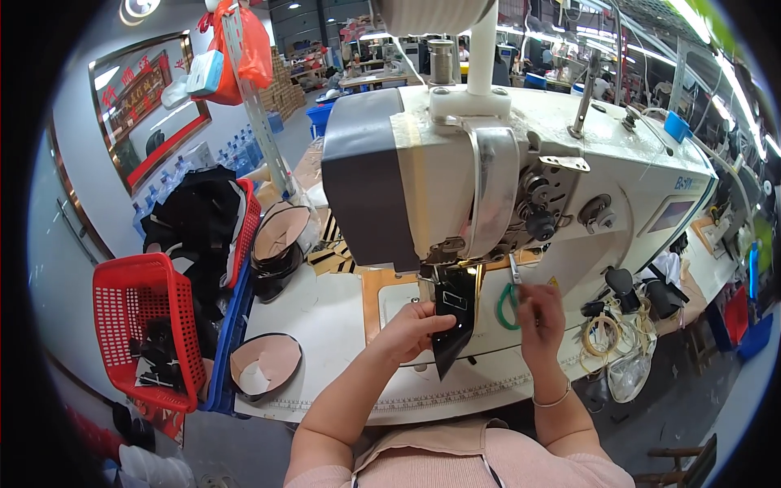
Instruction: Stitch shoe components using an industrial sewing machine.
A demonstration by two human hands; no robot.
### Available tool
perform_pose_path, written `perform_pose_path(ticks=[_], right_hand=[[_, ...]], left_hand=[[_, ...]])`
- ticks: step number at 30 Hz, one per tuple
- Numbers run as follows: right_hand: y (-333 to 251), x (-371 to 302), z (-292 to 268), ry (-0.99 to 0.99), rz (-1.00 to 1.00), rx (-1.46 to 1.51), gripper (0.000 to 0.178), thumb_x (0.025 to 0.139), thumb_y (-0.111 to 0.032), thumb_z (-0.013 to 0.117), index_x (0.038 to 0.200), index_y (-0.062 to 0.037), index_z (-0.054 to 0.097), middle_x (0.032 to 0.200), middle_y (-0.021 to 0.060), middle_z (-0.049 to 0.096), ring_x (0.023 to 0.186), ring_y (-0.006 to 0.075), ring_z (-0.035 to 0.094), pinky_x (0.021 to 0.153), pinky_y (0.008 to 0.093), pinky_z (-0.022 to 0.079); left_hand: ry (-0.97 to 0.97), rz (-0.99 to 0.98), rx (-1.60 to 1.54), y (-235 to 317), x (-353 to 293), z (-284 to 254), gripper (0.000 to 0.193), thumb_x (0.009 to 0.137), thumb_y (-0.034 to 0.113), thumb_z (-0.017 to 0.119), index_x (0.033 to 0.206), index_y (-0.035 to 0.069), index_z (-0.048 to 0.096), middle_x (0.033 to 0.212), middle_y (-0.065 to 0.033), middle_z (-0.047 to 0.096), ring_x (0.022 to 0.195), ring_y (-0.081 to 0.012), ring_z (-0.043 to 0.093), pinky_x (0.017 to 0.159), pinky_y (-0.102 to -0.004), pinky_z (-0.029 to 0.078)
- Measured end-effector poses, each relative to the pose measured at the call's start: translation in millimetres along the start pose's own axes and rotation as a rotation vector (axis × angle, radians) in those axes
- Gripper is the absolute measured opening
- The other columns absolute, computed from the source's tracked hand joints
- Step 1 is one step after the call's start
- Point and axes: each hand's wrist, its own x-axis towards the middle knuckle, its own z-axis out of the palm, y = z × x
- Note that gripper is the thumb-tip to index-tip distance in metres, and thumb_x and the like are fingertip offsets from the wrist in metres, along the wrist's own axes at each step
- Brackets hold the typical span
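Note:
My left hand point(413, 330) grips a black strap-like piece point(454, 325) by its left edge, thumb on top. The piece has a pointed lower end and a small pale outlined rectangle on it. Its upper end lies under the lit needle area point(443, 264) of a large white sewing machine point(569, 122). My right hand point(540, 319) is closed, fingers curled, just right of green-handled scissors point(506, 307), partly overlapping them. What is inside those fingers is hidden, and whether they hold the scissors is unclear.
Left on the white table point(325, 313) stand rounded black-edged pieces with beige linings point(266, 365). Red baskets point(146, 325) of black pieces sit beyond them. Right of the machine lie ring-shaped beige coils point(600, 335) and black parts point(622, 289). A ruler strip point(439, 397) runs along the front edge.

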Motion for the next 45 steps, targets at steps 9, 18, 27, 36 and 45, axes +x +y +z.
perform_pose_path(ticks=[9,18,27,36,45], right_hand=[[-16.3,62.1,-6.1,-0.54,-0.418,-0.489,0.017,0.072,-0.013,0.068,0.087,-0.0081,0.064,0.08,0.0045,0.058,0.061,0.0219,0.059,0.051,0.0314,0.047],[-7.6,92.8,-29.4,-0.67,-0.463,-0.4,0.019,0.07,-0.005,0.069,0.089,-0.0049,0.066,0.084,0.0104,0.061,0.065,0.0231,0.062,0.056,0.0299,0.05],[5.0,39.7,-31.5,-0.936,-0.124,-0.113,0.014,0.073,-0.003,0.066,0.087,-0.0045,0.066,0.079,0.0063,0.057,0.067,0.02,0.058,0.057,0.0275,0.047],[8.1,26.6,-5.3,-1.085,-0.082,0.033,0.01,0.074,-0.006,0.067,0.084,-0.0047,0.067,0.078,0.0052,0.059,0.066,0.0174,0.06,0.057,0.026,0.047],[26.4,-17.1,-23.0,-0.742,0.256,0.242,0.011,0.077,-0.003,0.061,0.088,0.0001,0.064,0.077,0.0046,0.056,0.068,0.0111,0.052,0.058,0.0226,0.04]], left_hand=[[-0.028,0.154,-0.21,-15.4,13.0,35.4,0.02,0.087,0.018,0.054,0.103,0.006,0.055,0.094,-0.0027,0.061,0.083,-0.0108,0.06,0.072,-0.0255,0.05],[-0.177,0.149,-0.408,-30.0,42.4,61.5,0.029,0.089,0.025,0.048,0.106,0.002,0.051,0.093,-0.0066,0.061,0.084,-0.0148,0.061,0.076,-0.0298,0.048],[-0.115,-0.312,-0.375,-45.9,16.8,9.9,0.026,0.083,0.021,0.053,0.099,0.002,0.06,0.091,-0.0086,0.065,0.079,-0.0193,0.063,0.075,-0.0326,0.05],[-0.105,-0.31,-0.511,-68.6,-12.6,-18.5,0.027,0.084,0.018,0.052,0.102,-0.002,0.058,0.094,-0.0117,0.065,0.081,-0.0206,0.063,0.077,-0.0328,0.051],[0.408,0.381,-0.404,-14.0,-113.1,-67.3,0.03,0.084,0.013,0.05,0.108,-0.005,0.054,0.099,-0.0141,0.062,0.091,-0.0219,0.061,0.084,-0.0334,0.048]])
